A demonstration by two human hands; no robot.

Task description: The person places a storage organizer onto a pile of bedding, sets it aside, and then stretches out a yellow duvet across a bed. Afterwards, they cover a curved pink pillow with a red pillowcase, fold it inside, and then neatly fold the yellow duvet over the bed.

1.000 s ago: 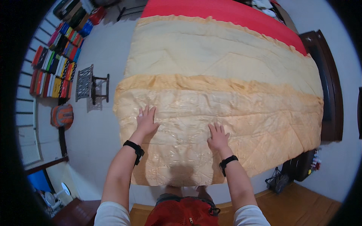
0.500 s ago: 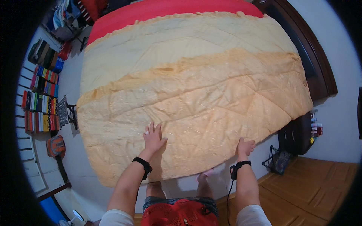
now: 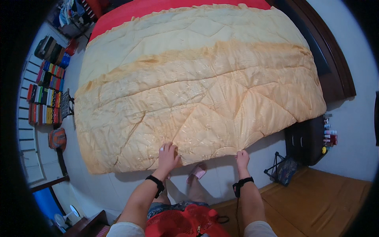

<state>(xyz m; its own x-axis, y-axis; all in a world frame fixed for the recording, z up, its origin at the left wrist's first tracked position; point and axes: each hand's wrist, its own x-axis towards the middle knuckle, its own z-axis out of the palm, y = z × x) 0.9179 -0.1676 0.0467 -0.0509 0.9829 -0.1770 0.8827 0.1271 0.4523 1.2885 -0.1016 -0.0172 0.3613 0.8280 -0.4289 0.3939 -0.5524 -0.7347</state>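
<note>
A pale yellow-orange quilt (image 3: 158, 102) with stitched lines and a shiny pattern lies over the bed, its near part folded back over a paler part. At its near edge, left of middle, my left hand (image 3: 168, 158) has its fingers bent down into the fabric, closed on it as far as I can see. Farther right my right hand (image 3: 242, 159) is closed round the quilt's edge, and creases fan out from that grip. The fingertips of both hands are partly hidden.
A red sheet (image 3: 122, 16) shows at the far side. The dark headboard (image 3: 335, 59) stands right, beside a dark nightstand (image 3: 302, 142) with small bottles. A folding stool (image 3: 282, 170) stands near it. Books (image 3: 44, 96) and an orange-grey bag (image 3: 57, 139) are at left. Slippers (image 3: 196, 172) are below the quilt.
My left hand has drawn back to the near edge, its fingers now bent. My right hand has shifted left. The quilt's near edge sits farther forward, with new creases.
</note>
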